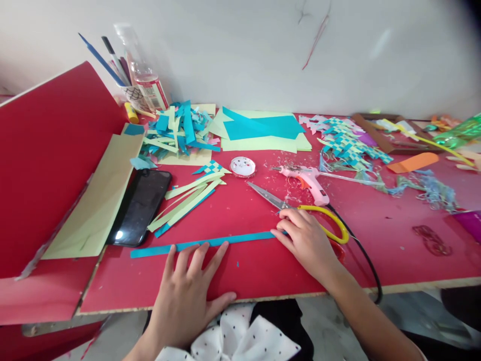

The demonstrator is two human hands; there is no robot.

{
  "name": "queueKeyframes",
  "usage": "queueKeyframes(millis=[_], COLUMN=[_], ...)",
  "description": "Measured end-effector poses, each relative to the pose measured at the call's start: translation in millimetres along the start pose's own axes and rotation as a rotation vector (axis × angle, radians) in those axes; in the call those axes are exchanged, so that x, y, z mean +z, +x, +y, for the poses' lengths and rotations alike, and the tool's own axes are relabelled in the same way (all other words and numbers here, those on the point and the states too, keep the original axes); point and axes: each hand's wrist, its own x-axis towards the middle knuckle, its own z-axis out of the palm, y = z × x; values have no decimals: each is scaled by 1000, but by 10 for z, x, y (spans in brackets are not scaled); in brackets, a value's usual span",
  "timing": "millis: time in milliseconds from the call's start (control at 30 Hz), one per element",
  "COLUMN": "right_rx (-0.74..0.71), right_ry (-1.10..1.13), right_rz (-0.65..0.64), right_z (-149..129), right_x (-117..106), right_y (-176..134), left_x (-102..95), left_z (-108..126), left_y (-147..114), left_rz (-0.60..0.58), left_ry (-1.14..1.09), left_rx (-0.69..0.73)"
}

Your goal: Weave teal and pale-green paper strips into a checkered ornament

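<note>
A narrow blue paper strip (248, 238) lies along the front of the red table. My left hand (188, 286) rests flat with its fingers spread, the fingertips pressing on the strip's left half. At the strip's right end, my right hand (304, 235) has thumb and fingers closed on the paper; its very tip is hidden. Scissors (267, 194) with yellow and red handles lie just beyond and partly under my right hand, blades pointing away to the left. Beyond my left hand lie pale green and blue strips (191, 200) joined to a small checkered woven piece (212, 168).
A black phone (141, 208) lies at left beside a red board (52, 165). Behind are a pile of paper scraps (180, 130), blue sheets (266, 128) and a bottle (148, 85). A pink glue gun (306, 181), its black cord (361, 245) and woven pieces (345, 143) occupy the right.
</note>
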Motion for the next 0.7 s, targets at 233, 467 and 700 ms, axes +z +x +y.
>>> queueKeyframes(millis=[233, 467, 700], right_rx=[-5, -4, 125], right_ry=[80, 133, 22], right_rz=[-11, -23, 39], right_z=[41, 101, 31], right_x=[3, -31, -75], right_y=[0, -81, -117], left_x=[3, 17, 22], left_z=[6, 9, 6], left_y=[-23, -18, 2], left_rz=[11, 23, 42], left_ry=[8, 18, 33], left_rx=[4, 6, 23])
